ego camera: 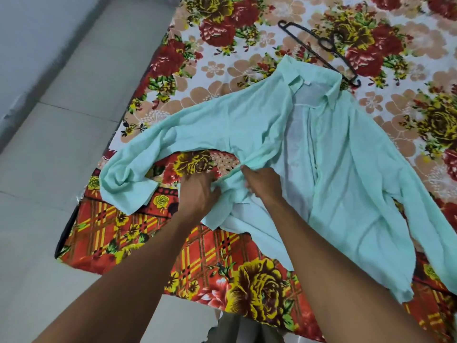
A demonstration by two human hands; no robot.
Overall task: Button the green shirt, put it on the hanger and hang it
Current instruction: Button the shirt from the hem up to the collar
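Both hands [200,191] [262,183] pinch shirt [346,174] hem, seemingly; hanger [321,49] beyond collar.

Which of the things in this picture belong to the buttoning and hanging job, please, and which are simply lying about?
Part of the job:
- green shirt, lying open on the bed, front unbuttoned
- black hanger, beyond the collar
- left hand and right hand, both gripping the shirt's left front edge

Just there:
- flowered bedsheet
- checked blanket at the near edge
- tiled floor
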